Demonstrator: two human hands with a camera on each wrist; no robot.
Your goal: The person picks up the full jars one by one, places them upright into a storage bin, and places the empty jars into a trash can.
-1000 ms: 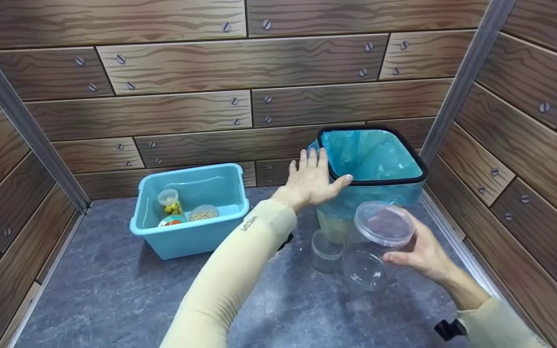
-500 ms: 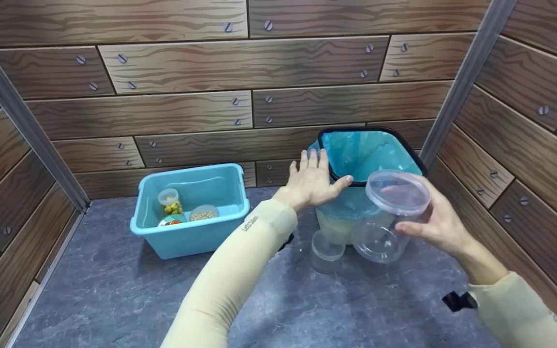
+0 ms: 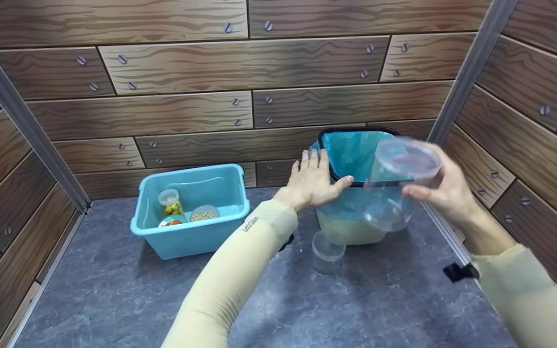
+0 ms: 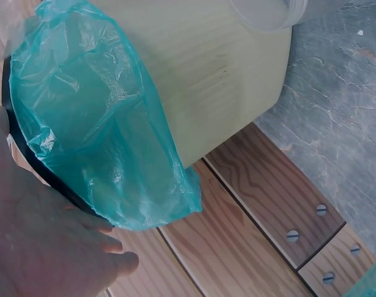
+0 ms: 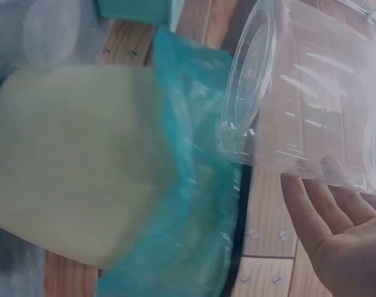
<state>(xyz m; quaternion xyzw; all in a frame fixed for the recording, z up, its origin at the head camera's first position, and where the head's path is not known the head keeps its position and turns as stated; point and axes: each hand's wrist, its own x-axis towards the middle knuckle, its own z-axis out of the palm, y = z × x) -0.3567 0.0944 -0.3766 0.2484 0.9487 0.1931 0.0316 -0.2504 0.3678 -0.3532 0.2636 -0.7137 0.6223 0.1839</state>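
Observation:
My right hand (image 3: 447,186) grips a large clear plastic jar (image 3: 387,203) by its lidded upper end. The jar tilts over the front right edge of a cream trash bin (image 3: 351,232), which has a black rim and a blue bag (image 3: 353,147) as liner. In the right wrist view the jar (image 5: 318,93) looks see-through, with fingers (image 5: 327,210) along its side. With fingers spread straight, my left hand (image 3: 313,181) rests on the bin's left rim. In the left wrist view that hand (image 4: 46,235) lies over the black rim beside the bag (image 4: 107,130).
A smaller clear container (image 3: 328,253) stands on the grey marbled surface in front of the bin. To the left is a light blue tub (image 3: 191,241). Inside it are a small jar of yellow-green pieces (image 3: 173,205), a container of beige pieces (image 3: 204,213) and a teal-and-orange item (image 3: 172,221). Wood-patterned walls enclose the area.
My right hand has raised the large jar from near the small container, up and to the right, to the bin's edge. The left hand has stayed on the rim.

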